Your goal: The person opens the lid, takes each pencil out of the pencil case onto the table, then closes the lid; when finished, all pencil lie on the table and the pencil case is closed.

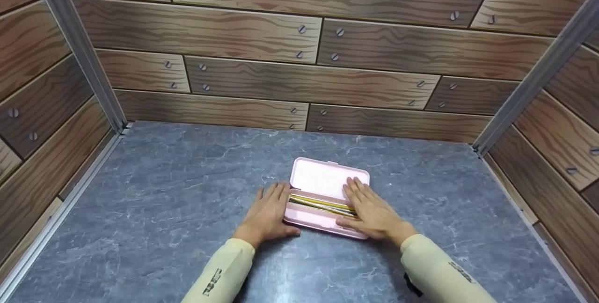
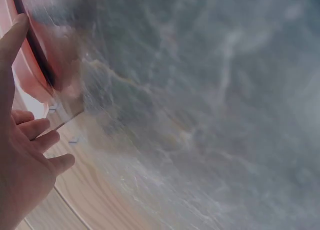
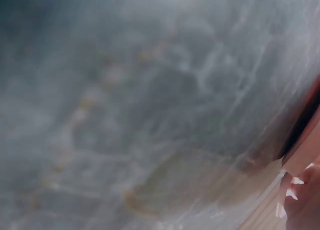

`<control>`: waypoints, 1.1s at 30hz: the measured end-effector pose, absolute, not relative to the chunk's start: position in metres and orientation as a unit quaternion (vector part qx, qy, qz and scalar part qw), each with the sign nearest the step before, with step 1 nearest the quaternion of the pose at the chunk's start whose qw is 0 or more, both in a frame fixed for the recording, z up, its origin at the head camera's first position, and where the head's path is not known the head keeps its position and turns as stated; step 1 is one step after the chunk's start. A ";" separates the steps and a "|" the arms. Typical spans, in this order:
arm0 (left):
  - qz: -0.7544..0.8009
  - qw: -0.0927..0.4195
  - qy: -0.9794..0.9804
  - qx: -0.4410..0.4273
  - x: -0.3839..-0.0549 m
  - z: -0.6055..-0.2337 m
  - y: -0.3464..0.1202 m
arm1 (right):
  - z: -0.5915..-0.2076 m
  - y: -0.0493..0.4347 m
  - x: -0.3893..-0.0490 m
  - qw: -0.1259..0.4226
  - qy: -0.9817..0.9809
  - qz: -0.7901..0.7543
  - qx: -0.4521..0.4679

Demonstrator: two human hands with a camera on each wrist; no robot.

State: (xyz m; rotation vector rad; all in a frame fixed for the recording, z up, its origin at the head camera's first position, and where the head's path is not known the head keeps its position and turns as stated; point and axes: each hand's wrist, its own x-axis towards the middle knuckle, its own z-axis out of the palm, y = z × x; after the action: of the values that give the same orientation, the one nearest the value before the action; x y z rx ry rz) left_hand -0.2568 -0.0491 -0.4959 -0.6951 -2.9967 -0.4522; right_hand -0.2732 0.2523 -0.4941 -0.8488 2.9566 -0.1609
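A pink pencil case (image 1: 323, 174) lies unfolded on the table, its lid laid back on the far side. In its tray are several pencils (image 1: 323, 203), among them yellow ones. My left hand (image 1: 269, 214) touches the case's left end with straight fingers, the thumb spread near the front corner. Across the right end rests my right hand (image 1: 374, 211), its straight fingers over the lid's inside and its thumb near the front. The left wrist view has the left hand (image 2: 27, 160) beside the case's edge (image 2: 32, 64); the right wrist view catches only part of the right hand (image 3: 305, 205).
A grey marbled tabletop (image 1: 178, 190) spreads around the case. Wood-patterned panels (image 1: 262, 36) stand behind it and on both sides, with metal rails (image 1: 82, 45) at the corners.
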 end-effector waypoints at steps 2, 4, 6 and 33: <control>-0.142 0.013 -0.964 -0.222 -0.257 -0.496 -0.051 | -0.495 0.253 -0.276 0.041 0.957 -0.056 -0.282; -0.141 0.008 -0.966 -0.218 -0.256 -0.495 -0.053 | -0.497 0.253 -0.279 0.045 0.953 -0.057 -0.293; -0.140 0.003 -0.968 -0.210 -0.255 -0.495 -0.055 | -0.498 0.252 -0.282 0.048 0.949 -0.055 -0.307; -0.125 -0.017 -0.976 -0.176 -0.248 -0.487 -0.059 | -0.494 0.245 -0.299 0.039 0.926 -0.044 -0.372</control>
State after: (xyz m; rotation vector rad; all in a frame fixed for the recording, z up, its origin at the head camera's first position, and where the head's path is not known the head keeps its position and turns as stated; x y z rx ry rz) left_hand -0.2480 -0.0589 -0.4866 -0.5575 -3.1002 -0.3960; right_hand -0.2987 0.2446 -0.4943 -1.1408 2.8396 -0.1339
